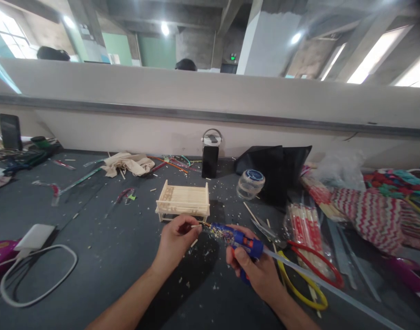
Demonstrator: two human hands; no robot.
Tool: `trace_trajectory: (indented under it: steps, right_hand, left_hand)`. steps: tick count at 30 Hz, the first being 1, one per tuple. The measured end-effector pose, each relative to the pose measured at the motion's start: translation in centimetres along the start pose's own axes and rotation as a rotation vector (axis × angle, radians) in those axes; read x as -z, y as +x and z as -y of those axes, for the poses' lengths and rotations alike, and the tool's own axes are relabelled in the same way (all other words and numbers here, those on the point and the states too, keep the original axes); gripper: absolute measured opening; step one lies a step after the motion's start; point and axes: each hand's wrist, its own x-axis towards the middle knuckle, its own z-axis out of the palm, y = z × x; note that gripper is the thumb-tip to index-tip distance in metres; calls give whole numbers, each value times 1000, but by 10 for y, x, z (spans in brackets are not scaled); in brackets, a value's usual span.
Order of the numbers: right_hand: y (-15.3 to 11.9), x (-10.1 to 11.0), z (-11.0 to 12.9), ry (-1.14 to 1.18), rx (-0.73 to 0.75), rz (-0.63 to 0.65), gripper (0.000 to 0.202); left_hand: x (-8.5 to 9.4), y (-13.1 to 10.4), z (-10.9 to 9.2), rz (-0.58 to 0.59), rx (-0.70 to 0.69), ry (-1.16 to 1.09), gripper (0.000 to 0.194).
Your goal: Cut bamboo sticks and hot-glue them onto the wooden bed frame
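Note:
My right hand (247, 256) is wrapped round a blue glue gun (237, 237), and a long translucent glue stick (320, 279) runs out of its back end. The gun's nozzle points left and meets the fingertips of my left hand (179, 238). Those fingers pinch a small pale wooden stick (195, 233) at the nozzle tip. Just behind my left hand stands a little bed-like frame (184, 201) built of pale wooden sticks, upright on the dark table.
A black phone (210, 162) stands behind the frame, with a clear jar (250, 184) to its right. Scissors (268, 231) and packed sticks (304, 229) lie right. A beige cloth (127, 164) and a white power bank with cable (36, 238) are left. Scraps dot the dark table (103, 266).

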Motion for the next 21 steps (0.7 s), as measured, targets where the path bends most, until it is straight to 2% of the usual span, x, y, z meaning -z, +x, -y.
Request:
trace_trajectory:
  steps: [10,19,21]
  right_hand:
    - [0,0,-4,-4,-5,5,48]
    - [-1,0,-3,0,-9,13,46]
    - [-1,0,-2,9,-17,14,47]
  left_hand:
    - [1,-1,-15,-38,-29,131,5]
    - [2,-1,-13,-23,-38,39,7]
    - [3,-1,-12,0,-24,-4,17]
